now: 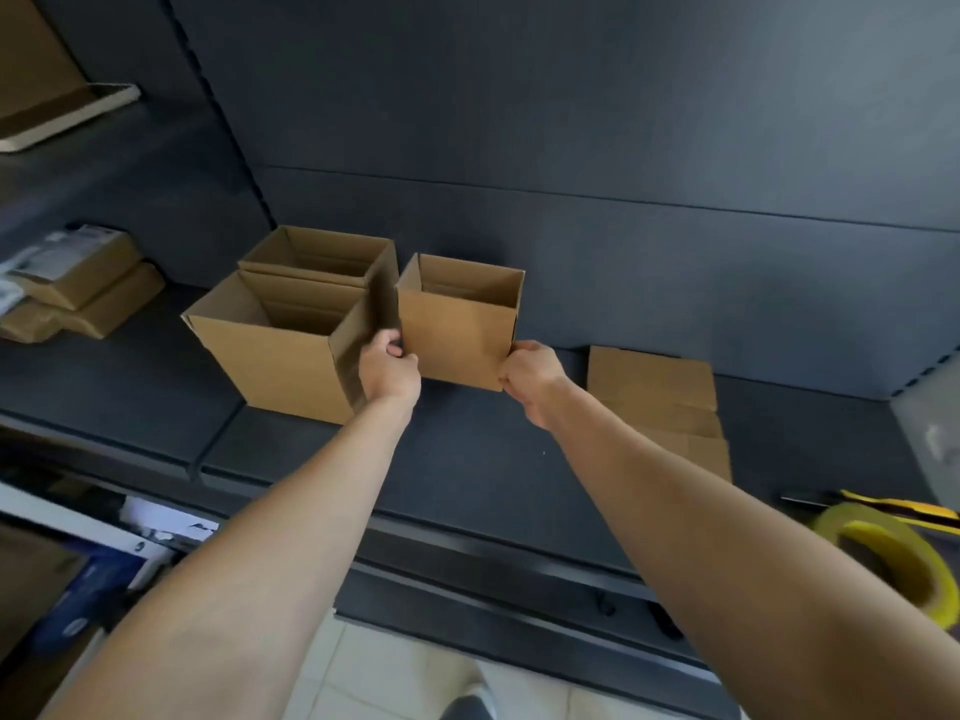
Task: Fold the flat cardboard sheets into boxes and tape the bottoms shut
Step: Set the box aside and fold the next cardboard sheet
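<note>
Head view: folded box [457, 330] gripped upright between left hand [389, 368] and right hand [530, 374].

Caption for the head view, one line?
Left hand and right hand hold a folded box beside a larger box on the dark shelf.
</note>
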The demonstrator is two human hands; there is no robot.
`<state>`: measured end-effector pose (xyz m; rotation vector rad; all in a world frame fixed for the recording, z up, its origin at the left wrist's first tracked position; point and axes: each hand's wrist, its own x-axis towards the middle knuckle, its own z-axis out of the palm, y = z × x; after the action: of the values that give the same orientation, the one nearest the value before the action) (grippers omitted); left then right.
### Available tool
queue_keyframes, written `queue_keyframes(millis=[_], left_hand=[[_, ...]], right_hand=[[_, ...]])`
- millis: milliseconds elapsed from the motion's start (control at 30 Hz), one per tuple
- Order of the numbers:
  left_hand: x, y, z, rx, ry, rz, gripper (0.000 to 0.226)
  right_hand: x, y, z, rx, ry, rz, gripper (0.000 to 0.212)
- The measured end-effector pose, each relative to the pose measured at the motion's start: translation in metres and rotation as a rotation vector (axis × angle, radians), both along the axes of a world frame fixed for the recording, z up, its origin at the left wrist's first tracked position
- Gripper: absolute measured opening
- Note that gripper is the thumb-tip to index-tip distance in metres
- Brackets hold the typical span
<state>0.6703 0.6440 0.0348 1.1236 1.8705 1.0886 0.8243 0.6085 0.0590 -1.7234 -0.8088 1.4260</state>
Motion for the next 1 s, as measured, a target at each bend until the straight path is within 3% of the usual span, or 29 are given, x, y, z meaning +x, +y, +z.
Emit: queue_keyframes(millis=[133, 467, 633, 733, 833, 933, 1000], left_hand=[[-0.008, 0.021, -0.021, -0.065, -0.029, -0.055, 0.041], [-0.003, 0.035, -0.033, -0.163, -0.16, -0.156, 0.053], [-0.004, 0.026, -0.026, -0.186, -0.148, -0.156, 0.042], [0.017, 0.01, -0.014, -0.205, -0.14, -0.237, 0.028], [0.053, -0.008, -0.001, -0.264, -0.137, -0.385, 0.021], [0.092, -0.029, 0.005, -0.364, -0.084, -0.527, 0.019], [0.114, -0.045, 0.001, -0.425, -0.05, -0.563, 0.028]], right_hand=[[-0.016, 0.021, -0.018, -0.029, -0.038, 0.008, 0.04], [-0.034, 0.057, -0.04, 0.009, -0.025, 0.113, 0.058], [-0.009, 0.051, -0.038, 0.015, -0.043, 0.048, 0.032], [0.028, 0.034, -0.037, 0.044, -0.178, -0.121, 0.043], [0.079, 0.006, -0.03, 0.015, -0.348, -0.243, 0.035], [0.128, -0.028, -0.02, -0.138, -0.492, -0.226, 0.023], [0.157, -0.046, -0.025, -0.208, -0.548, -0.203, 0.03]])
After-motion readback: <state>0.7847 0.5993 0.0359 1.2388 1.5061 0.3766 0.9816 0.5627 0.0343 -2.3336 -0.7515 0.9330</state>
